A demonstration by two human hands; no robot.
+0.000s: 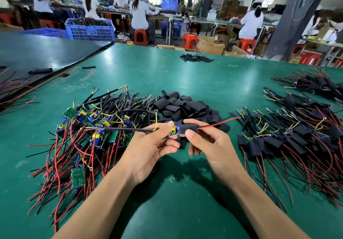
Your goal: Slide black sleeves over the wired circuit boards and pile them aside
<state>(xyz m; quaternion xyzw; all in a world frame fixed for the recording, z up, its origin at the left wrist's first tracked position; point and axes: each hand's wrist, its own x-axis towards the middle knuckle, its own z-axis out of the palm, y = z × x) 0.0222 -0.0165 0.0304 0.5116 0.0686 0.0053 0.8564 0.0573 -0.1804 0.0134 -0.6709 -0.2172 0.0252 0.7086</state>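
Just in front of the heap of loose sleeves point(183, 107), above the green table point(185, 71): pinching a wired circuit board point(174, 130) with the left hand point(148, 146), thumb and curled fingers closed on its left end, where a black-jacketed lead and a yellow wire run off leftward. Gripping a black sleeve point(189, 128) with the right hand point(207, 142), thumb and forefinger closed round it. Sleeve partly over the board's right end; yellow and blue components bare between the two hands. Red wire point(219, 122) out of the sleeve's far end, pointing right, along the near edge of the heap. Left of the heap and touching it: a pile of bare boards point(96, 127), green boards tangled in red, black and yellow leads. Right of the heap, a little apart: a pile of sleeved boards point(289, 138), red and black leads trailing toward the near table edge. Well behind the heap, near the far table edge: a small cluster of thin black tubes point(196, 58).
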